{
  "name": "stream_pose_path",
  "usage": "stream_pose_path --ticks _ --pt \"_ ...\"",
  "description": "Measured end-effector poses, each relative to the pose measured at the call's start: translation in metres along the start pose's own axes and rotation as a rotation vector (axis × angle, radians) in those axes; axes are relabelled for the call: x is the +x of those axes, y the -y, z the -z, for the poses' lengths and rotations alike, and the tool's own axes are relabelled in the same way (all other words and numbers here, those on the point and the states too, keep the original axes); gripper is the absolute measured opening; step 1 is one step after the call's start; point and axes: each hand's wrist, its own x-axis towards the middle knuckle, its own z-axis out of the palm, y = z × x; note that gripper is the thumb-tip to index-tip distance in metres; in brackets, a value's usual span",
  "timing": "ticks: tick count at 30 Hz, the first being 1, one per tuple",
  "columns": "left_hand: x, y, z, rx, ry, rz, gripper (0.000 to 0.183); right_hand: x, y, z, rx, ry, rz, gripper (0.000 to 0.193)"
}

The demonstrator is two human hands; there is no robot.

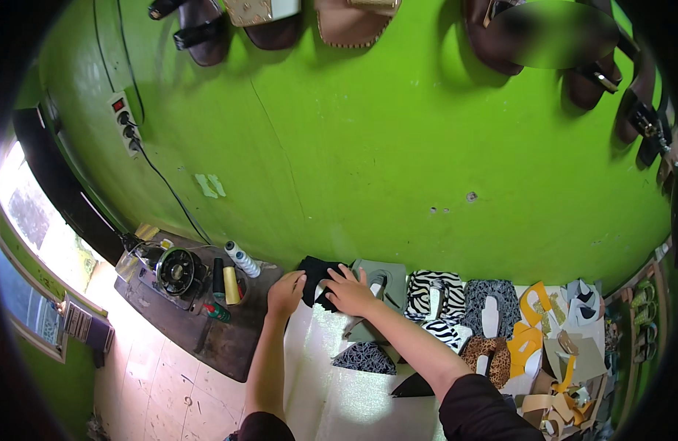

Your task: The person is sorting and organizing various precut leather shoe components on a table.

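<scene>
One black cloth (318, 273) lies on the bench (307, 349) between the left hand (285, 294) and right hand (350, 294). The left is narrow, fingers bunched at its edge; the right spreads wide over its other side.

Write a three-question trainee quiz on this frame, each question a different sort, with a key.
1. What colour is the material at the left hand and under the right hand?
2. True or false: the leopard-print piece lies right of the yellow thread spool.
3. Which is on the green wall?
A) green bottle
B) power strip
C) black spoked wheel

Key: 1. Black; 2. True; 3. B
</scene>
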Motion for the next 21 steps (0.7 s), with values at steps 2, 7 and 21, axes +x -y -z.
stream_pose_path --ticks 2,7,21 --pt "-0.019 -0.009 0.006 -0.267 -0.157 0.143 0.025 -0.013 0.012 0.020 0.111 -0.089 0.066 0.037" --pt "-0.057 -0.056 0.009 -0.702 -0.229 0.308 0.028 -0.055 0.033 0.018 0.897 0.060 0.120 0.054" --pt "-0.102 -0.114 0.016 -0.924 0.290 0.229 0.021 -0.161 0.057 0.000 1.215 -0.198 -0.251 0.055"
